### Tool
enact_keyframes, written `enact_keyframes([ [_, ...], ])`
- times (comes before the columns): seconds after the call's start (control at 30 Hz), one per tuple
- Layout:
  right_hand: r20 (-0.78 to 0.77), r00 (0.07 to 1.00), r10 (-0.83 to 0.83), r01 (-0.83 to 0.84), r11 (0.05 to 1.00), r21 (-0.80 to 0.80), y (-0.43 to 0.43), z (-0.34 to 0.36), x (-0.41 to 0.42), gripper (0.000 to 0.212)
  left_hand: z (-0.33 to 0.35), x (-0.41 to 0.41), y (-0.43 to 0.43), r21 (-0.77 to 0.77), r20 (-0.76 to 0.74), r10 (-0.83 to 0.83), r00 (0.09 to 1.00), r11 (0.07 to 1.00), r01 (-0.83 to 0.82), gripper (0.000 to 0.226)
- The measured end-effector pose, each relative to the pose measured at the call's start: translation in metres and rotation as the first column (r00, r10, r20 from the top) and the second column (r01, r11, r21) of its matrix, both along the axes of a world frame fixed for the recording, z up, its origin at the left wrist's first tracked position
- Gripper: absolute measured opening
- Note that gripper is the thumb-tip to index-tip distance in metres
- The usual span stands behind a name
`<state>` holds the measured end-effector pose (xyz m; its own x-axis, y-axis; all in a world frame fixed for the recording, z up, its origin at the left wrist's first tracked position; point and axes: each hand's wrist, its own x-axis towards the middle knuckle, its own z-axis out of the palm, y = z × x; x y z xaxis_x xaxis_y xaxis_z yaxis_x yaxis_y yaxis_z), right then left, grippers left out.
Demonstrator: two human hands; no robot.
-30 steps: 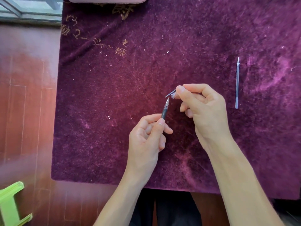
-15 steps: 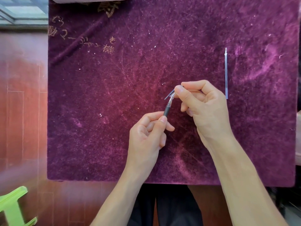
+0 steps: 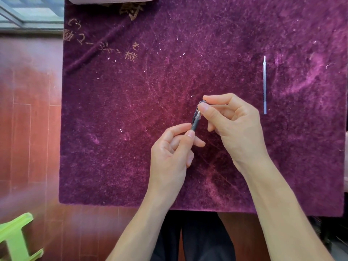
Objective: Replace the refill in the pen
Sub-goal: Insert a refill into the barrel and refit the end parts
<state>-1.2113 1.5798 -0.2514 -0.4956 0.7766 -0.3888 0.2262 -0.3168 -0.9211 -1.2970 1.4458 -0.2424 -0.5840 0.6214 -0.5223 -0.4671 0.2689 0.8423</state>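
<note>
Both hands meet over the middle of the desk, which is covered by a deep purple velvet cloth (image 3: pixel 131 129). Left hand (image 3: pixel 169 157) pinches the lower end of a slim dark grey pen barrel (image 3: pixel 194 126) between thumb and forefinger. Right hand (image 3: pixel 233 125) is closed on a small clear plastic cap with a metal clip (image 3: pixel 200 108), held at the barrel's upper end and touching or already over it; the exact seating cannot be told.

A thin pale translucent refill tube (image 3: pixel 265 85) lies alone on the cloth, well apart to the right, pointing away from the person.

Judgement on progress: the pen appears to be at the capping stage, which suggests a late step. Whether the tube on the cloth is the spent refill or the new one cannot be established, so completion is not confirmed.

Hidden or unclear: the pen tip, the inside of the barrel, and most of the barrel's length inside the left hand. Gold characters on the cloth are not legible.
</note>
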Motion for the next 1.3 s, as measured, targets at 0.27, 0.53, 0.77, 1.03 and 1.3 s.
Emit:
enact_keyframes([
  [0.27, 0.002, 1.0, 0.012, -0.012, 1.0, -0.017, -0.008, -0.006, -0.003, 0.006, 0.0, 0.006, -0.005, 0.006, 0.094, 0.029, 0.995, 1.0, -0.03, 0.014],
  [0.53, -0.026, 0.999, -0.035, 0.035, 0.999, -0.029, -0.016, -0.009, -0.008, 0.006, -0.003, 0.001, -0.01, -0.009, 0.07, 0.041, 0.997, 0.999, -0.04, 0.014],
  [0.77, -0.016, 0.999, -0.05, 0.05, 0.998, -0.024, -0.02, -0.008, -0.011, 0.006, -0.004, -0.002, -0.014, 0.001, 0.069, 0.033, 0.997, 0.999, -0.033, 0.014],
  [1.03, -0.045, 0.995, -0.088, 0.086, 0.995, -0.045, -0.03, -0.008, -0.003, 0.006, -0.002, 0.004, -0.019, -0.007, 0.112, 0.025, 0.993, 1.0, -0.025, 0.017],
  [1.3, 0.003, 0.999, -0.053, 0.053, 0.999, 0.007, -0.029, -0.003, -0.001, 0.009, 0.002, 0.002, -0.018, -0.044, -0.004, -0.052, 0.999, 0.998, 0.052, 0.013],
])
